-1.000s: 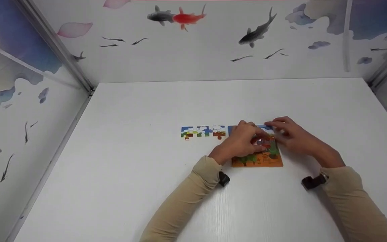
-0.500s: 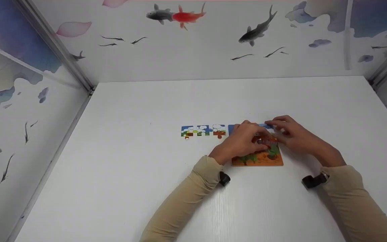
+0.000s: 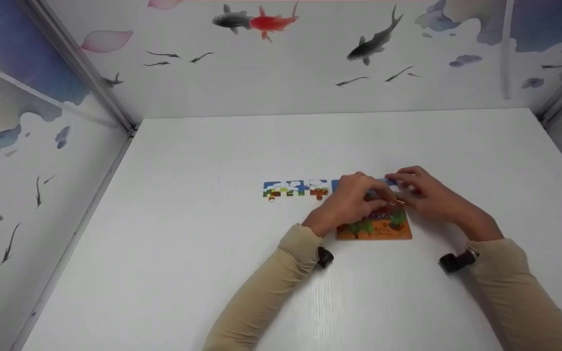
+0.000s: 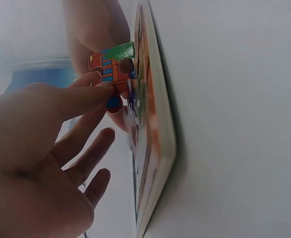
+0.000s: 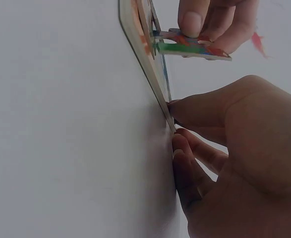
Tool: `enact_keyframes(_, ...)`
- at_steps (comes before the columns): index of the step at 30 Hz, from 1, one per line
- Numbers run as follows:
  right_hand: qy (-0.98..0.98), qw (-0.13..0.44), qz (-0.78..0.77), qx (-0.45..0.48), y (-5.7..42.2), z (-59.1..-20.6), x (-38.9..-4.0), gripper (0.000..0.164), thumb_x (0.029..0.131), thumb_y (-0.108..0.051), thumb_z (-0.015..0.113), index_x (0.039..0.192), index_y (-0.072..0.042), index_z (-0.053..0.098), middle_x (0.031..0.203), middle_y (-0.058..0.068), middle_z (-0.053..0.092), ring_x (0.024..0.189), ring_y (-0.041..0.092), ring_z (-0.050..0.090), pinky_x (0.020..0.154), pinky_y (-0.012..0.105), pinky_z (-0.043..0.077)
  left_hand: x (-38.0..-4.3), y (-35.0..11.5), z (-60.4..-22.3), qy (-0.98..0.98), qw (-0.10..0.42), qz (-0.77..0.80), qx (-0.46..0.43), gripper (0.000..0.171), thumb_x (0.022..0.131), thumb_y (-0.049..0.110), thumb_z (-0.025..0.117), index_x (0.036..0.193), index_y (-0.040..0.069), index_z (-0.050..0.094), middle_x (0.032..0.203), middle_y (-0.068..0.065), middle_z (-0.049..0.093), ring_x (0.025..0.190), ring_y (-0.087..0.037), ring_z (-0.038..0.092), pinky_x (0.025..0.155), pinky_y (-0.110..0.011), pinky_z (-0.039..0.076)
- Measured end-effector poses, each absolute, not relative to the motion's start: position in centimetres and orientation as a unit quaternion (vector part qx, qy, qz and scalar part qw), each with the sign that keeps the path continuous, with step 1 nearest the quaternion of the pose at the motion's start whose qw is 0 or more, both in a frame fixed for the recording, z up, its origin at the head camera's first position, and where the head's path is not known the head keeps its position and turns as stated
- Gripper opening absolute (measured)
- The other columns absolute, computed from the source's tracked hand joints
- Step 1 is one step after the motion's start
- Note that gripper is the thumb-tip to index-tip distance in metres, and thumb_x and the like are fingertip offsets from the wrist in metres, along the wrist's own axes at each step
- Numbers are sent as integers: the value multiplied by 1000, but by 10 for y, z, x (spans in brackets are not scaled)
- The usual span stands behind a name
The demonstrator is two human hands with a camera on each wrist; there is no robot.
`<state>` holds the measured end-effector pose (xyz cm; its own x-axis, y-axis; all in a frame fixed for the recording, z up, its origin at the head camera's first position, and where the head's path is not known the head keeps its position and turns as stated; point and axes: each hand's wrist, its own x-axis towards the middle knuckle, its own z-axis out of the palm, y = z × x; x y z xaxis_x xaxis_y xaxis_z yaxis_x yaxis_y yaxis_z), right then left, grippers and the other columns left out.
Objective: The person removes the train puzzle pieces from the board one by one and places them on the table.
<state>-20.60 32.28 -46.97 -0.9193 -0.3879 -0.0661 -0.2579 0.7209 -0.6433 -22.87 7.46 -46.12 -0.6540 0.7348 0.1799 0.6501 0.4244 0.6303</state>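
Observation:
My left hand point(image 3: 351, 197) is over a puzzle board point(image 3: 376, 231) with a cartoon picture in orange, green and blue. In the left wrist view, its thumb and fingers pinch a red, blue and green jigsaw piece point(image 4: 108, 68). That piece point(image 5: 185, 48) stands tilted up from the board's surface, its lower edge at or near the board. My right hand point(image 3: 430, 197) holds the board at its far right corner. Its thumb lies on the board's edge in the right wrist view, with the curled fingers point(image 5: 187, 171) beside it. Both hands hide much of the board's upper half.
Left of the board, a row of jigsaw pieces lies flat on the white table point(image 3: 173, 234): one at the left point(image 3: 271, 189), a middle piece point(image 3: 295, 188) and one nearest the board point(image 3: 318, 187). Printed walls point(image 3: 281, 73) border the table at the back and sides.
My left hand's thumb and fingers have shifted slightly up with the pinched piece, showing more of the board below. The right hand stays at the board's corner, and the loose pieces have not moved.

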Motion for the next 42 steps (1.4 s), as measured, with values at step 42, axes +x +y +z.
enact_keyframes(42,923,95,-332,-172,323,-471,-207,47,111,-9,60,157,-6,54,156,24,42,133,38,49,110,59,48,-235,31,-462,816,94,445,358,22,110,21,65,125,15,80,117,3,79,106,-4,69,100,-35,60)
